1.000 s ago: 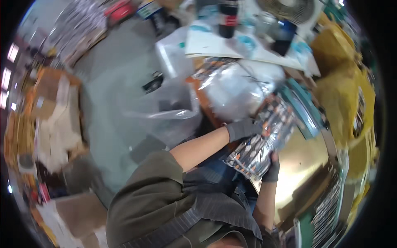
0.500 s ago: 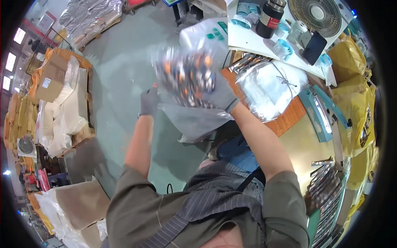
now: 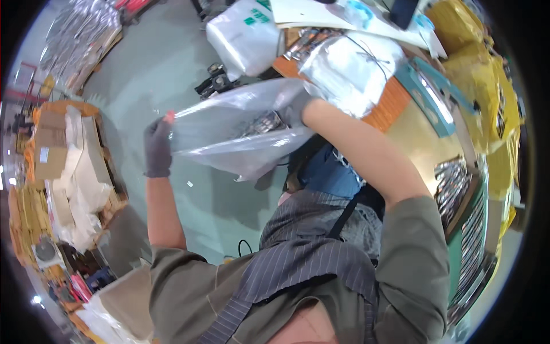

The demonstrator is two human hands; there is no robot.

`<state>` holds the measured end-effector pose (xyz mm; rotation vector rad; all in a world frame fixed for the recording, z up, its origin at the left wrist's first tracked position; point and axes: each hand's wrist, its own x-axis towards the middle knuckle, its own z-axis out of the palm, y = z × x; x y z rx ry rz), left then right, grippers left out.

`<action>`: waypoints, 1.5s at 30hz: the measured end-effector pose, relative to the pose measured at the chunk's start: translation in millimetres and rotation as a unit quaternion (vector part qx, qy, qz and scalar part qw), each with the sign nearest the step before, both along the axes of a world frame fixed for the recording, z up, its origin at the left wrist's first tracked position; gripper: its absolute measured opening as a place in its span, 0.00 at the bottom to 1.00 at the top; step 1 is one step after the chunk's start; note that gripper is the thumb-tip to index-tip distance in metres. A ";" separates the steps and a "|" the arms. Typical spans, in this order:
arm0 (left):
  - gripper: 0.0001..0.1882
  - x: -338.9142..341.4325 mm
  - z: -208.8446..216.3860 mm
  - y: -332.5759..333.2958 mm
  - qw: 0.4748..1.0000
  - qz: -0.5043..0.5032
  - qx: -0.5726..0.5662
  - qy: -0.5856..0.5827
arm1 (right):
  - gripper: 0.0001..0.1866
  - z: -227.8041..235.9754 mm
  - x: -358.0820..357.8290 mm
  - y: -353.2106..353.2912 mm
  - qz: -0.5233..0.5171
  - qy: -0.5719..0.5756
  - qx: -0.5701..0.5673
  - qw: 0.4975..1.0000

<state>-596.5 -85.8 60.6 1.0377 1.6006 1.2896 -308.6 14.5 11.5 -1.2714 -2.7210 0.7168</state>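
Observation:
A large clear plastic bag (image 3: pixel 212 112) is stretched sideways between my two gloved hands, above the floor in front of me. My left hand (image 3: pixel 157 146), in a grey glove, is closed on the bag's left edge, with a reddish fingertip showing. The right hand (image 3: pixel 297 109), also gloved, grips the bag's other end; plastic and the wrist partly hide its fingers. Several small dark shiny packets (image 3: pixel 264 122) lie within the bag near my right hand. A pile of flat clear bags (image 3: pixel 352 66) with a dark cord lies just beyond that hand.
A teal bag sealer (image 3: pixel 427 97) stands on the bench beside a brown board (image 3: pixel 392 106). Shiny packets (image 3: pixel 452 186) fill a tray at right, near yellow sacks (image 3: pixel 478 86). A full white bag (image 3: pixel 243 37) stands ahead; cartons (image 3: pixel 51 135) are stacked at left.
The bundle of packets held up by my right hand is now down inside the bag. My hands have moved apart, the left one leftward, and the bag is stretched wide.

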 end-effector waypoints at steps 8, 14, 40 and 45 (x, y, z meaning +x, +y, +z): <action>0.22 -8.3 -44.9 19.0 0.975 0.008 -0.088 0.204 | 0.30 79.1 73.9 -57.5 -0.047 -0.039 0.186 0.981; 0.15 22.5 -13.9 35.1 0.839 0.111 0.233 0.479 | 0.29 30.1 247.3 -202.3 -0.309 -0.009 0.184 0.933; 0.51 762.4 -133.1 -124.7 0.755 -0.538 0.226 0.300 | 0.31 -94.3 462.5 -337.8 -0.736 0.236 0.267 0.576; 0.52 690.1 -118.5 -102.3 0.787 -0.518 0.140 0.303 | 0.25 -96.5 407.1 -317.4 -0.648 0.507 0.216 0.525</action>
